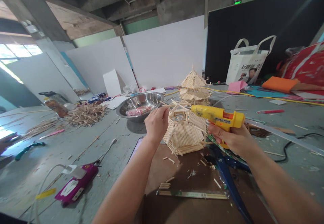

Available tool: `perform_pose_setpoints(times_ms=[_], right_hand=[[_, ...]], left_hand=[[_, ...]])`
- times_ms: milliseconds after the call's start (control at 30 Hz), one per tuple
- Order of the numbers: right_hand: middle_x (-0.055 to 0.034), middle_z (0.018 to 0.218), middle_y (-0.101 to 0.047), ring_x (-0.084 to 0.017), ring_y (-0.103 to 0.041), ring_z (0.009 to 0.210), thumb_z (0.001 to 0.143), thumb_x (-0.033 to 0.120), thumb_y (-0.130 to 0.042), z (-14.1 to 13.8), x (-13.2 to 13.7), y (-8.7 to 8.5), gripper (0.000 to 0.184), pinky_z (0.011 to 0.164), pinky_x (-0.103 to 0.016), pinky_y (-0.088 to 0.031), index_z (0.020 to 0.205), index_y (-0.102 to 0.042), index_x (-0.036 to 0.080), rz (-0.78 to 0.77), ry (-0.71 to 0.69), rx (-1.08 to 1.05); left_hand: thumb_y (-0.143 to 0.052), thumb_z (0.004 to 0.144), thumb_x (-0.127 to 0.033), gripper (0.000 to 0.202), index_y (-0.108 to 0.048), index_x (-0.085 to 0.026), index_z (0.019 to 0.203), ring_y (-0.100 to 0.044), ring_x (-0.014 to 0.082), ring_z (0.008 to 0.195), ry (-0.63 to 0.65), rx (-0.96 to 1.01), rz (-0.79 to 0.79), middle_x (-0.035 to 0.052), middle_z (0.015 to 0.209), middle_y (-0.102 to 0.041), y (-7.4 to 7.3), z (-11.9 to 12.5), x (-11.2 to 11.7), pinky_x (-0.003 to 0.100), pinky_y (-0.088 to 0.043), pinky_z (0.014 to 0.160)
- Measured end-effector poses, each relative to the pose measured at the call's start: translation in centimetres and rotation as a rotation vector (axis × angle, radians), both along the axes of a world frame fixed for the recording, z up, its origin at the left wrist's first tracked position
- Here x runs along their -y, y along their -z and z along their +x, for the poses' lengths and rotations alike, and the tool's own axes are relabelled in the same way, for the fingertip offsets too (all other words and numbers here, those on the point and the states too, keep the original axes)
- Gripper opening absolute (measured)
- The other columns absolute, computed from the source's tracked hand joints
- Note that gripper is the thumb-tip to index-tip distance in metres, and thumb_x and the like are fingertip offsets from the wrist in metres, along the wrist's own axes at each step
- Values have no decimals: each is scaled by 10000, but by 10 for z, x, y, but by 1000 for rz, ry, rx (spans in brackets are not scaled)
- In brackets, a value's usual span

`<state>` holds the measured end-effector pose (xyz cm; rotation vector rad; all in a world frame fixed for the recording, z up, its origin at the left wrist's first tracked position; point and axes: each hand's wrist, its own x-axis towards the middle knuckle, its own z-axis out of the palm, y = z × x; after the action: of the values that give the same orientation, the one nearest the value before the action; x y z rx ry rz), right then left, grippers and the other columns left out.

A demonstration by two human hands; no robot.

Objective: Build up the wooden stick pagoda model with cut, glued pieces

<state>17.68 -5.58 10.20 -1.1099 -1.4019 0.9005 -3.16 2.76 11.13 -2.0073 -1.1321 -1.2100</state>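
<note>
Nearest to the camera, the left forearm (129,180) and the right forearm (280,180) are stretched over a brown board (182,214). Between the hands, toward the far part of this board, a small stick model (187,134) is placed, and behind it a second model with a pointed roof (193,80) can be seen.

By the right hand (234,138) a yellow glue gun (207,110) is grasped, with the fingers wrapped around its grip; its front end is directed toward the left hand (157,121). There the fingers are bent and drawn together beside the model's upper part, but whether a thin stick is pinched cannot be told.

The stick model is judged to be very light, dry and rather stiff, yet fragile at its glued joints, so its thin upper frame should not be pressed. It would better be taken low, at the thicker lower rim, from two sides. The gun is probably heavier, of hard and smooth plastic; it should be held by its grip only, since its tip may be hot.
</note>
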Motion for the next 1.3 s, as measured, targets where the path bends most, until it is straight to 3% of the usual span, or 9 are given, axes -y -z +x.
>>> perform_pose_setpoints(times_ms=[1300], right_hand=[[47, 496, -433, -81, -364, 396, 651, 438, -596, -3, 1, -2, 234, 365, -228, -296, 656, -519, 217, 4, 32, -29]], left_hand=[[-438, 804, -238, 180, -597, -193, 733, -598, 137, 635, 35, -153, -18, 26, 667, -655, -10, -7, -3, 250, -436, 599]])
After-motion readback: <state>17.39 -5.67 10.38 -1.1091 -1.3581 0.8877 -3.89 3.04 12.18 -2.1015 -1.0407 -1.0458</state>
